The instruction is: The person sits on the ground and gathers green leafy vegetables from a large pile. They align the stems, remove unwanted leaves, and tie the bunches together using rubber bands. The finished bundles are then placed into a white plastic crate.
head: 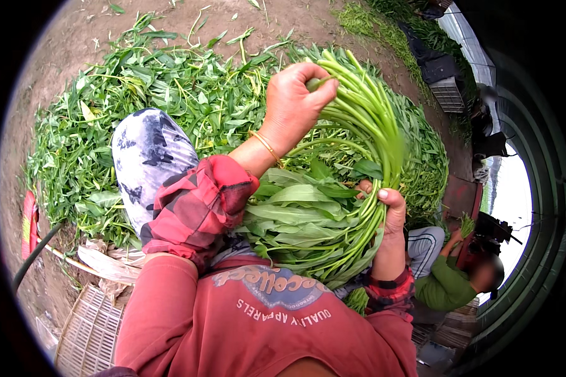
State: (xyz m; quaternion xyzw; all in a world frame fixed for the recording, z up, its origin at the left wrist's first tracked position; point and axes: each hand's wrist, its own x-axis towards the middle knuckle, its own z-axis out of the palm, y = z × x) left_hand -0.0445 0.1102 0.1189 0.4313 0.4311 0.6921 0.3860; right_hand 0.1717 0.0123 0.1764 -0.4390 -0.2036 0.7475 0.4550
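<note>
My right hand [390, 207] grips a thick bundle of long-stemmed leafy greens, likely water spinach [370, 118], around its middle. The pale green stems arch up and to the left above that hand, while the long leaves [302, 207] hang down to the left against my lap. My left hand [302, 96], with a gold bangle at the wrist, is beside the stems' upper ends. Its thumb and forefinger pinch a small green leaf or stem piece [315, 84]. Part of the right fingers is hidden behind the stems.
Loose greens [170, 94] lie heaped on the bare soil ahead, with another pile [424, 155] at right. Beside my left knee are a plastic sheet [108, 259] and a slatted plastic crate [89, 330]. A person in a green top [448, 282] sits at right, holding a small bunch [467, 225].
</note>
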